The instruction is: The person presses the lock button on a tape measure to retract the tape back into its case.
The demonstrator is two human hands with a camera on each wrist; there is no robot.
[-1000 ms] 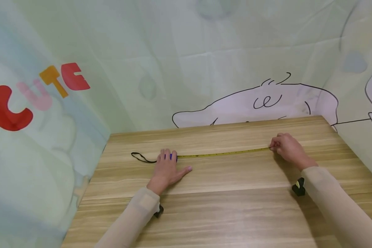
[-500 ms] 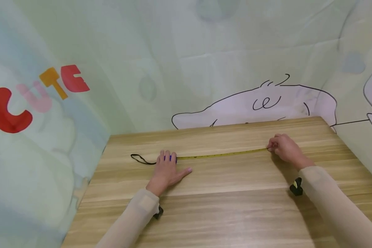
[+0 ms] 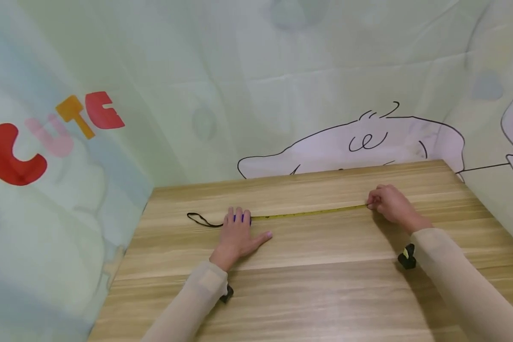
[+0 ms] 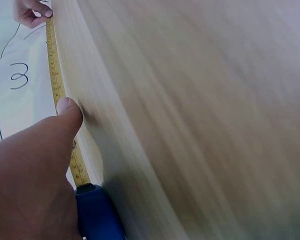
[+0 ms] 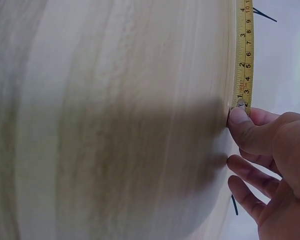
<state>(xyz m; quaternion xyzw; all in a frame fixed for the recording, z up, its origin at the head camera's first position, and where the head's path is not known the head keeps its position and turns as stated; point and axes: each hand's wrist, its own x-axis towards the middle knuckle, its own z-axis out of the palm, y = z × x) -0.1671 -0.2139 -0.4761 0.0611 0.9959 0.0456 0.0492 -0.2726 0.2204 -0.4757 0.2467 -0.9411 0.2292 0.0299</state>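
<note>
In the head view my left hand (image 3: pixel 236 237) lies over a blue tape measure (image 4: pixel 97 215), its fingers over the case and its thumb stretched out to the side. Most of the case is hidden under the hand; the left wrist view shows its blue end beside the palm. From it the yellow blade (image 3: pixel 309 213) runs rightward above the wooden tabletop. At the blade's far end my right hand (image 3: pixel 388 203) pinches the tip between thumb and finger. The metal end hook (image 5: pixel 241 103) shows just above the thumb in the right wrist view.
A black wrist strap loop (image 3: pixel 200 220) trails left of the case on the wood-grain table (image 3: pixel 316 294). Printed cloth walls (image 3: pixel 196 85) stand behind the table and to its left. Small black devices (image 3: pixel 407 256) sit at both wrists.
My left hand and the tape case have slid right, and the strap followed. The right hand has shifted slightly left with the blade's tip. The extended length is shorter.
</note>
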